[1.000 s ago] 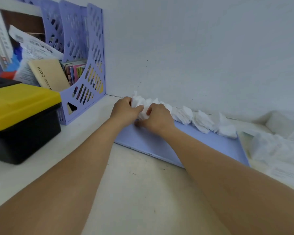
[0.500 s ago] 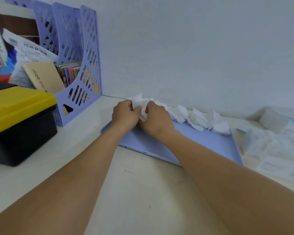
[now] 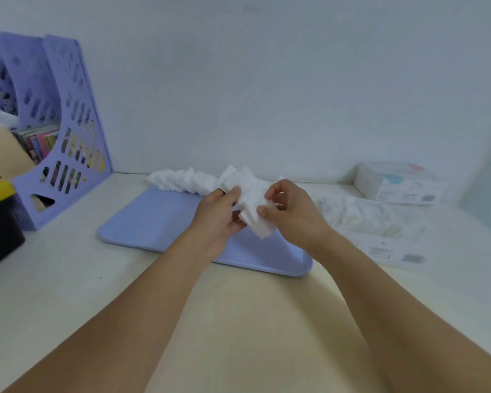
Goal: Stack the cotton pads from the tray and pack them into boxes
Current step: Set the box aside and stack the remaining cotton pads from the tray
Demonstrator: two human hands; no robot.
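Together, the left hand [image 3: 220, 214] and right hand [image 3: 291, 211] pinched a bunch of cotton pads [image 3: 254, 204] above the lilac tray [image 3: 153, 222]; more pads [image 3: 184, 180] lined its far edge.

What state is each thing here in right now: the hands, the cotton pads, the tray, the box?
Left hand: pinching the bunch of cotton pads.
Right hand: pinching the same bunch.
Bunch of cotton pads: lifted above the tray, uneven.
Row of cotton pads: lying along the tray's far edge.
Tray: flat on the table, near part bare.
Box: lying by the wall; open or shut unclear.
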